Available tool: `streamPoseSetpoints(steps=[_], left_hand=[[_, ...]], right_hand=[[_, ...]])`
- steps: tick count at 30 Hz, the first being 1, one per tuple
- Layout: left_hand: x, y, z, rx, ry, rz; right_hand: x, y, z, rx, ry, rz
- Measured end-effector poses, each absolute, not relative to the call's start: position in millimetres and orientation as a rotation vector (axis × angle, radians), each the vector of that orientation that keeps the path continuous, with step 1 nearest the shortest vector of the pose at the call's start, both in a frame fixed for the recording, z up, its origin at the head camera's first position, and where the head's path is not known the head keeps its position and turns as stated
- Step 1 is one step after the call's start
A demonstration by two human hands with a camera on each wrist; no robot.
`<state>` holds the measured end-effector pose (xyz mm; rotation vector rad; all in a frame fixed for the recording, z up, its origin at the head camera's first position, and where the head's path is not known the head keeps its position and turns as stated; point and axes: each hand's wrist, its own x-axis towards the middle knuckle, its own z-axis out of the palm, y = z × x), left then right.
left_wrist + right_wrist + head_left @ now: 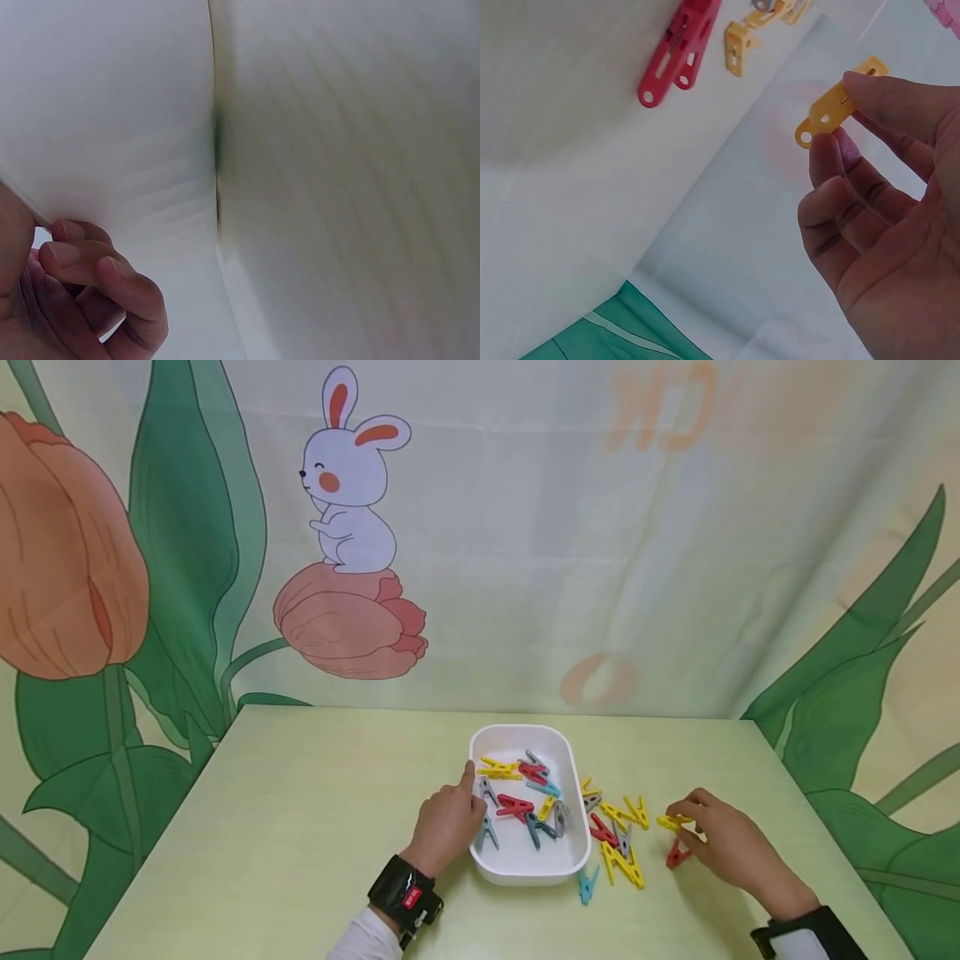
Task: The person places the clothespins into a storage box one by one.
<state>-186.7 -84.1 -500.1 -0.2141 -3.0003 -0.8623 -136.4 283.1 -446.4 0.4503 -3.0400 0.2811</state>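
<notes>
Toward the lower right of the head view, the right hand point(731, 847) pinches a yellow clothespin point(672, 821) between thumb and fingers, apparently raised off the surface point(300, 827); the right wrist view shows its holed end poking past the grip. Just below it lies a red clothespin point(678, 855). At lower middle I see a white tray point(525, 877) holding mixed clothespins point(514, 806), with loose clothespins point(602, 829) just right of it. The left hand point(442, 827) curls its fingers at the tray's left rim, seemingly steadying it. To handle this well, I'd say, pinch lightly so the yellow one neither springs open nor slips, brace the rim without shoving, and pass clear of the red one beneath.
</notes>
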Motion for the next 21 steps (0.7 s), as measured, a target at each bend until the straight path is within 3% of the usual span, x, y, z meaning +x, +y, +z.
streamPoseSetpoints(steps=[21], left_hand=[[-186,-83,-500,-0.224,-2.992,-0.836]], right_hand=[[-158,251,-402,0.609,-2.852,0.244]])
